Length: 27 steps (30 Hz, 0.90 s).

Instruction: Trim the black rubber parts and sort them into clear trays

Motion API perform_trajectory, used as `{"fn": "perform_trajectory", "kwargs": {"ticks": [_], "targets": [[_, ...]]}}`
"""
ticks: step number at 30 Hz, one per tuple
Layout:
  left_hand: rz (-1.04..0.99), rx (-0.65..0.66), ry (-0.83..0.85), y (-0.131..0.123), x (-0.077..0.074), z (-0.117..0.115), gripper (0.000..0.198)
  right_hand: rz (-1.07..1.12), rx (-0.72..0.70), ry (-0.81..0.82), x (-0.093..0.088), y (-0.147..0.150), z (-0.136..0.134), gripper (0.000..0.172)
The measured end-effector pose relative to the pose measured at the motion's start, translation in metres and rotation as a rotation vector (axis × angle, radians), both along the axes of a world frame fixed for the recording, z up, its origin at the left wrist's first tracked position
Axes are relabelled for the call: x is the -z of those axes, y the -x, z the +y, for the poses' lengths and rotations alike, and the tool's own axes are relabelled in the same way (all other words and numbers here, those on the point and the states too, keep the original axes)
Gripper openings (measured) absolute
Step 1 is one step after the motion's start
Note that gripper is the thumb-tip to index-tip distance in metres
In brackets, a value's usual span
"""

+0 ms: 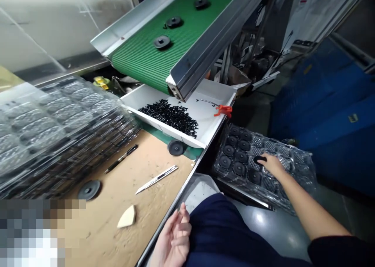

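Note:
My right hand (272, 164) reaches out to the right and pinches a black round disc (259, 160) over the clear plastic tray (295, 157). Several like discs sit in the tray's left pockets, such as the black disc in a pocket (239, 168); other pockets to the right show bare plastic. Palm up beside the table edge, my left hand (175, 237) has its fingers loosely curled, with nothing seen in it. On the brown tabletop (158, 220) near it lie a craft knife (156, 179), a pale wedge-shaped piece (127, 217) and another black disc (89, 190).
A green conveyor belt (140, 60) carries several discs above a white bin (215, 130) of small black scraps (172, 116). Orange-handled cutters (223, 110) lie at the bin's rim. One disc (176, 148) rests below it. Stacked clear trays (58, 118) and a pen (121, 159) are left.

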<state>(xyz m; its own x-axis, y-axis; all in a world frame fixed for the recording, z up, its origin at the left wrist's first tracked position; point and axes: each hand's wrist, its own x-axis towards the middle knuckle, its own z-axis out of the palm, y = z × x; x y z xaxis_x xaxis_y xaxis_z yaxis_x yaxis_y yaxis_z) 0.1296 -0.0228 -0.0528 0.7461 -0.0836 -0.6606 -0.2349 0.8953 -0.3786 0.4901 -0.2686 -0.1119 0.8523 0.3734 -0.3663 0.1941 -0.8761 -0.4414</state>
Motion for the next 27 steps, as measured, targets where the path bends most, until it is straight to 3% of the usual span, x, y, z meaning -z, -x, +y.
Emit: {"fn": "perform_trajectory", "kwargs": {"ticks": [3,6,11,15,20,24,27], "targets": [[0.019,-0.002,0.003,-0.004,-0.002,-0.007,0.034,-0.070,0.062,0.014,0.036,-0.010,-0.011,0.032],[0.019,-0.045,0.010,-0.005,-0.004,-0.013,0.033,-0.174,0.093,-0.023,0.059,-0.008,-0.015,0.032],[-0.012,-0.081,0.007,-0.005,-0.008,-0.021,0.026,-0.415,0.140,-0.167,0.058,0.006,-0.018,0.030],[-0.041,-0.024,-0.048,-0.005,-0.008,-0.025,0.017,-0.561,0.073,-0.384,0.029,0.030,0.022,0.027],[-0.059,-0.044,-0.087,0.007,-0.010,-0.028,0.013,-0.684,-0.206,-0.642,-0.045,0.062,0.115,0.029],[-0.063,-0.077,-0.126,0.030,-0.008,-0.027,0.012,-0.690,-0.525,-0.658,-0.097,0.082,0.183,0.036],[-0.076,-0.073,-0.192,0.050,0.001,-0.025,0.014,-0.669,-0.763,-0.609,-0.112,0.105,0.218,0.035]]}}
